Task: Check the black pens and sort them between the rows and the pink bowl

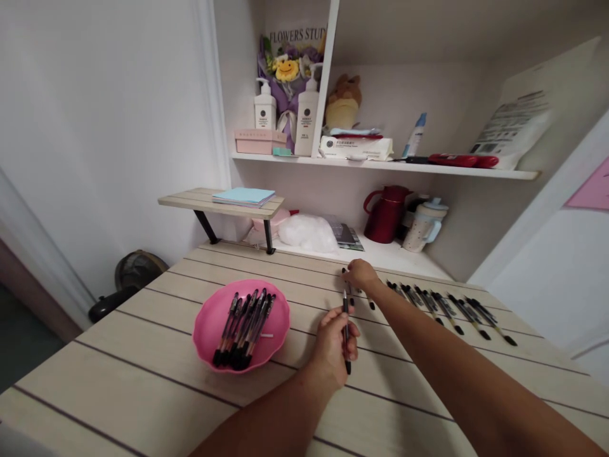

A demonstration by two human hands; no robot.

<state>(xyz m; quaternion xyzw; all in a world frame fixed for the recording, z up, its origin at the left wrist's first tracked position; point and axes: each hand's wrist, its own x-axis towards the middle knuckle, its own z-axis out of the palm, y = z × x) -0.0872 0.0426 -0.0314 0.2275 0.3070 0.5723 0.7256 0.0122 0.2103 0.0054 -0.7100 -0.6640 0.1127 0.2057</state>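
Note:
My left hand (333, 343) is closed round a black pen (346, 336), held upright above the table with its pale, pointed tip up. Farther back, my right hand (361, 277) reaches down to the tabletop with its fingers pinched together. A small dark piece shows at its fingertips, but its kind is hidden. Dark pen parts (372, 304) lie under and beside that hand. To the right, several black pens and slim pen parts (447, 304) lie in a slanted row. On the left, a pink scalloped bowl (202, 339) holds several black-capped pens (245, 327) and a small white stick.
Behind the slatted wooden table (157, 355) stand a small raised shelf (185, 198) with blue paper (245, 195), a white plastic bag (307, 233), a red jug (387, 216) and a cream tumbler (423, 225). Above, a white shelf (404, 166) bears bottles and boxes.

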